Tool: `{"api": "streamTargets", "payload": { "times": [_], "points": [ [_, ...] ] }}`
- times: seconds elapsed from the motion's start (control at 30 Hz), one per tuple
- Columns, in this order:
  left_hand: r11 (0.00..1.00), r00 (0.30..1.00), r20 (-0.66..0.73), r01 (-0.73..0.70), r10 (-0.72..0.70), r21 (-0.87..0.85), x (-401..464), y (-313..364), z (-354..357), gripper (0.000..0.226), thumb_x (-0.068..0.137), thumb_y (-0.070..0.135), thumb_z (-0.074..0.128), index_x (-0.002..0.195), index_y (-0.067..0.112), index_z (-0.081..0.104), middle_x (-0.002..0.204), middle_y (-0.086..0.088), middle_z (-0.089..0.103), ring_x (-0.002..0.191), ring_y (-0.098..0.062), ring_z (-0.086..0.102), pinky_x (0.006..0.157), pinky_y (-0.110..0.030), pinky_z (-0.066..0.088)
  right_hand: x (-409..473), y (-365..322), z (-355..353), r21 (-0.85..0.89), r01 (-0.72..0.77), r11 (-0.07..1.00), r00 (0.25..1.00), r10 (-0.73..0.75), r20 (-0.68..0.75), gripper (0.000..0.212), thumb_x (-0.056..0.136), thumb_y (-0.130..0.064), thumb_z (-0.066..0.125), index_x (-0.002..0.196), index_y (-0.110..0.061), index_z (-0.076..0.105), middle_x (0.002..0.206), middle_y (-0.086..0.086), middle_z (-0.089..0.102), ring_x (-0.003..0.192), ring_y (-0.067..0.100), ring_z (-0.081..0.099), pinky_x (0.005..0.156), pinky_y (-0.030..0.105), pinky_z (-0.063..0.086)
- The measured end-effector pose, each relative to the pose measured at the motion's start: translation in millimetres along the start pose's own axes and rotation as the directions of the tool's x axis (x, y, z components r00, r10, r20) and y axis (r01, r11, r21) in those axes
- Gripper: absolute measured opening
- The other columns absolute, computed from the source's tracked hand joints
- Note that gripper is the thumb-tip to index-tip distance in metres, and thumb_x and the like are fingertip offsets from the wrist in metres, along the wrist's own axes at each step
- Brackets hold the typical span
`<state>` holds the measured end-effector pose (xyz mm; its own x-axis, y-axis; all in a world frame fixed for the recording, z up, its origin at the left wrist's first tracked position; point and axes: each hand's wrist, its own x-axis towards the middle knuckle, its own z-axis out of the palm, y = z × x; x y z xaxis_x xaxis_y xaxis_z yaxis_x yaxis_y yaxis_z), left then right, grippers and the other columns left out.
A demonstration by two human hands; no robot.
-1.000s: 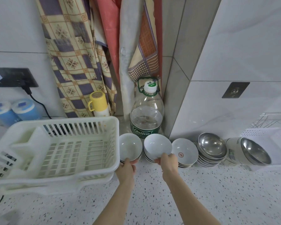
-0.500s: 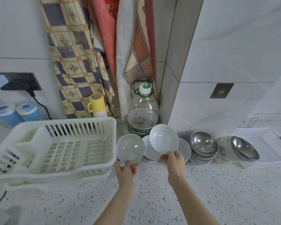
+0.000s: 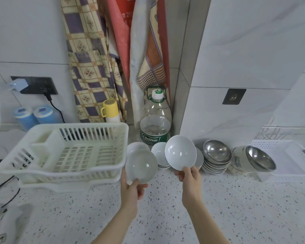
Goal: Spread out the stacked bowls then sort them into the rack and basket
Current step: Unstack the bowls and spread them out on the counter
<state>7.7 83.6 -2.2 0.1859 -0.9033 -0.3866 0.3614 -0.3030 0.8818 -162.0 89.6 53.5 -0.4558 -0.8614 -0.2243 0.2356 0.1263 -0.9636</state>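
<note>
Between rack and stacks: two white bowls lifted, one per hand.
Left hand (image 3: 132,189) pinches a bowl (image 3: 141,166) by its lower rim, the white rack (image 3: 63,155) just beside to its left; right hand (image 3: 189,176) pinches another bowl (image 3: 180,152) likewise, steel bowls (image 3: 217,158) and basket (image 3: 289,159) off to its right.

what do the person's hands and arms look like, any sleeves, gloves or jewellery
Both forearms are bare as far as the picture's lower edge, with no sleeve or cuff in view. The left hand and the right hand wear no gloves. No watch, bracelet or ring shows on the sides facing the head camera.
</note>
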Motion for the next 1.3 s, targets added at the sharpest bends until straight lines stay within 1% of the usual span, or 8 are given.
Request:
{"api": "streamTargets", "payload": {
  "times": [0.1,0.2,0.47,0.63,1.0,1.07,1.2,1.3],
  "points": [
    [0.998,1.0,-0.004,0.026,-0.026,0.065,-11.3,-9.8,-18.1,0.066,0.097,0.0,0.047,0.136,0.053,0.039,0.072,-0.023,0.072,0.049,-0.015,0.06,0.04,-0.024,0.034,-10.7,20.9,-11.8,-0.05,-0.041,0.998,0.999,0.041,-0.01,0.015,0.093,0.0,0.042,0.091,-0.001,0.057,0.063,0.006,0.056,0.051,0.006,0.046,0.058,0.025,0.038],
    [0.992,0.997,-0.046,0.061,-0.056,0.108,-21.2,-19.4,-32.8,0.067,0.096,-0.002,0.045,0.135,0.051,0.04,0.072,-0.022,0.073,0.053,-0.019,0.063,0.04,-0.025,0.036,-17.1,44.5,-20.6,-0.119,-0.125,0.985,0.992,0.121,-0.04,0.016,0.093,-0.001,0.042,0.095,-0.002,0.058,0.06,0.005,0.057,0.057,0.014,0.044,0.058,0.028,0.038],
    [0.976,0.989,-0.104,0.124,-0.107,0.18,-27.7,-26.1,-45.6,0.067,0.095,-0.004,0.044,0.142,0.044,0.036,0.093,-0.03,0.071,0.046,-0.015,0.06,0.039,-0.024,0.036,-18.4,75.3,-25.2,-0.246,-0.245,0.938,0.97,0.233,-0.074,0.019,0.09,-0.001,0.046,0.099,0.0,0.063,0.06,0.011,0.066,0.055,0.019,0.053,0.052,0.028,0.039],
    [0.964,0.984,-0.135,0.148,-0.12,0.219,-20.2,-29.0,-43.4,0.063,0.097,-0.001,0.046,0.143,0.041,0.036,0.074,-0.023,0.074,0.048,-0.017,0.059,0.041,-0.025,0.036,-10.7,78.3,-21.8,-0.262,-0.272,0.926,0.962,0.268,-0.052,0.022,0.089,0.001,0.046,0.103,0.001,0.064,0.055,0.009,0.064,0.055,0.018,0.056,0.056,0.029,0.043],
    [0.946,0.978,-0.136,0.191,-0.16,0.263,2.3,-23.6,-35.2,0.06,0.096,-0.003,0.044,0.141,0.035,0.039,0.075,-0.025,0.072,0.042,-0.015,0.054,0.036,-0.023,0.035,5.6,82.5,-16.9,-0.339,-0.328,0.882,0.942,0.332,-0.046,0.03,0.089,0.0,0.046,0.114,-0.004,0.062,0.052,0.005,0.063,0.058,0.017,0.06,0.059,0.028,0.04],
    [0.948,0.976,-0.138,0.199,-0.168,0.25,4.7,-24.9,-35.0,0.06,0.095,-0.004,0.044,0.14,0.035,0.04,0.076,-0.026,0.072,0.044,-0.015,0.055,0.037,-0.023,0.035,6.2,83.8,-17.4,-0.345,-0.337,0.876,0.938,0.343,-0.046,0.033,0.089,0.001,0.045,0.118,-0.003,0.06,0.05,0.006,0.062,0.056,0.017,0.059,0.063,0.03,0.041],
    [0.953,0.971,-0.141,0.22,-0.193,0.209,9.2,-25.5,-35.5,0.055,0.095,-0.003,0.045,0.126,0.043,0.043,0.068,-0.021,0.073,0.042,-0.015,0.055,0.038,-0.023,0.035,8.1,87.7,-15.7,-0.355,-0.36,0.863,0.929,0.368,-0.049,0.035,0.091,0.0,0.045,0.124,-0.004,0.058,0.051,0.006,0.062,0.058,0.017,0.06,0.084,0.037,0.041],
    [0.952,0.966,-0.137,0.243,-0.219,0.184,12.8,-25.9,-36.6,0.05,0.098,0.002,0.046,0.124,0.045,0.043,0.067,-0.019,0.073,0.042,-0.015,0.054,0.039,-0.022,0.034,9.5,90.5,-13.7,-0.357,-0.371,0.857,0.925,0.374,-0.061,0.036,0.091,-0.001,0.046,0.124,-0.004,0.058,0.051,0.006,0.063,0.058,0.017,0.061,0.081,0.035,0.041]
  ]
}}
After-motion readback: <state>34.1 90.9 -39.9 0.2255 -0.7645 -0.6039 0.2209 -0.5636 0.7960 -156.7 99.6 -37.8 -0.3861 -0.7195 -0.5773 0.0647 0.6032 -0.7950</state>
